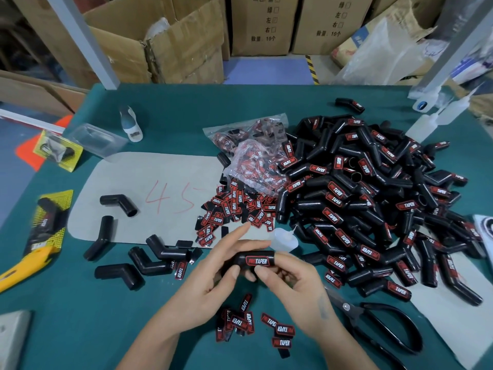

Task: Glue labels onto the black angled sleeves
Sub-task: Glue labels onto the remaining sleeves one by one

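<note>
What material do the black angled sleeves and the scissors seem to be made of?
Held sleeve: probably rubber or soft plastic; smooth black surface with a dull sheen. Scissors: seemingly metal, with dark painted or coated handle loops and a grey pivot screw. The exact material cannot be confirmed.

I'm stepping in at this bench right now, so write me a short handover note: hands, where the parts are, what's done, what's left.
Left hand and right hand both hold one black angled sleeve, a label already on it; thumbs rest by the label.
Done: large pile of labelled sleeves at right.
Left: five bare sleeves at left on and near the grey mat.
Loose labels lie ahead of the hands, more nearer you. Small glue bottle lies just beyond the right hand. Scissors at right.
</note>
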`<state>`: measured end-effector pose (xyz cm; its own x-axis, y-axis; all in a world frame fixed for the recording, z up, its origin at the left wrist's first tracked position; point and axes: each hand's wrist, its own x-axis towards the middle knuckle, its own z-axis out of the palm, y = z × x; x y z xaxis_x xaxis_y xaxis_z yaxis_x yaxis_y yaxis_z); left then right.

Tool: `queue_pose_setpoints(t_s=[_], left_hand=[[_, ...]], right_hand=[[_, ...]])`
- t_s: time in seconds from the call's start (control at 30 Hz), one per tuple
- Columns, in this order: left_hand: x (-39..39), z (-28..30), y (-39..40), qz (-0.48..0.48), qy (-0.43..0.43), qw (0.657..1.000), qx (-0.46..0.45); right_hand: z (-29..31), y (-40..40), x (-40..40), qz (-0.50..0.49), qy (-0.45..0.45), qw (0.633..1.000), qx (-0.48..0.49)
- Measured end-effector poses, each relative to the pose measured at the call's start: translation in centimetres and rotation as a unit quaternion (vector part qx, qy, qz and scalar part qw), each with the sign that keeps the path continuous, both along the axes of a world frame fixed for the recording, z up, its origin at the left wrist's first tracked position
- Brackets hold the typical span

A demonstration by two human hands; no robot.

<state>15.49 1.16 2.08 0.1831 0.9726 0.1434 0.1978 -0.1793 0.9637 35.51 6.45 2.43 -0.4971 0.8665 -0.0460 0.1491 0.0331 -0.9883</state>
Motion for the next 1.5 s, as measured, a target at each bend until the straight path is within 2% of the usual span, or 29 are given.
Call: queue_pose_setpoints(t_s=[0.17, 0.3, 0.43, 0.57, 0.67, 0.73, 0.77, 0.83, 0.9, 0.97, 1.03, 1.13, 1.2, 1.3, 1.4, 1.43, 1.5], left_hand=[[0.7, -0.1, -0.1, 0.01, 0.026, 0.999, 0.021], [1.4, -0.2, -0.3, 0.011, 0.082, 0.993, 0.078], [1.7, 0.0, -0.1, 0.009, 0.085, 0.989, 0.121], [1.4, 0.0, -0.4, 0.014, 0.048, 0.994, 0.095], [0.7, 0.2, -0.4, 0.024, -0.033, 0.994, 0.104], [-0.2, 0.3, -0.1, 0.093, -0.086, 0.984, 0.124], [-0.7, 0.3, 0.2, 0.157, -0.087, 0.976, 0.125], [-2.2, -0.3, 1.1, 0.293, -0.023, 0.951, 0.09], [-3.8, -1.0, 1.9, 0.36, 0.129, 0.923, 0.045], [-5.5, -2.0, 2.2, 0.357, 0.298, 0.885, 0.036], [-6.9, -2.7, 2.1, 0.334, 0.389, 0.858, 0.024], [-7.4, -2.4, 2.0, 0.305, 0.432, 0.848, -0.015], [-7.4, -2.0, 1.8, 0.285, 0.443, 0.85, -0.025], [-8.5, -1.5, 1.1, 0.29, 0.431, 0.854, -0.007], [-10.0, -0.9, 0.1, 0.287, 0.405, 0.868, -0.027], [-10.3, -0.8, -0.1, 0.258, 0.402, 0.877, -0.058], [-10.5, -0.8, -0.2, 0.2, 0.413, 0.882, -0.105]], right_hand=[[-0.5, -0.4, -0.5, -0.066, -0.003, 0.998, 0.018], [-0.9, -0.8, -1.1, -0.106, 0.052, 0.993, -0.01], [-0.9, -1.1, -1.1, -0.108, 0.081, 0.991, -0.018], [0.0, -1.1, -0.6, -0.082, 0.057, 0.993, 0.062], [0.1, -1.2, -0.1, -0.089, 0.057, 0.986, 0.132], [0.3, -1.0, 0.6, -0.139, 0.081, 0.973, 0.167], [0.5, -0.6, 1.2, -0.181, 0.1, 0.962, 0.18], [1.2, 0.7, 2.6, -0.262, 0.134, 0.934, 0.203], [1.9, 2.4, 4.3, -0.315, 0.158, 0.914, 0.201], [2.2, 4.0, 5.7, -0.366, 0.142, 0.902, 0.179], [1.9, 5.4, 6.9, -0.4, 0.076, 0.9, 0.157], [0.3, 6.9, 8.3, -0.405, -0.102, 0.893, 0.168], [0.0, 7.3, 8.3, -0.403, -0.157, 0.884, 0.18], [0.3, 7.1, 7.8, -0.425, -0.111, 0.874, 0.209], [0.7, 5.7, 6.9, -0.422, -0.077, 0.853, 0.297], [0.7, 5.1, 6.4, -0.386, -0.078, 0.86, 0.324], [0.9, 4.2, 5.2, -0.275, -0.106, 0.903, 0.313]])
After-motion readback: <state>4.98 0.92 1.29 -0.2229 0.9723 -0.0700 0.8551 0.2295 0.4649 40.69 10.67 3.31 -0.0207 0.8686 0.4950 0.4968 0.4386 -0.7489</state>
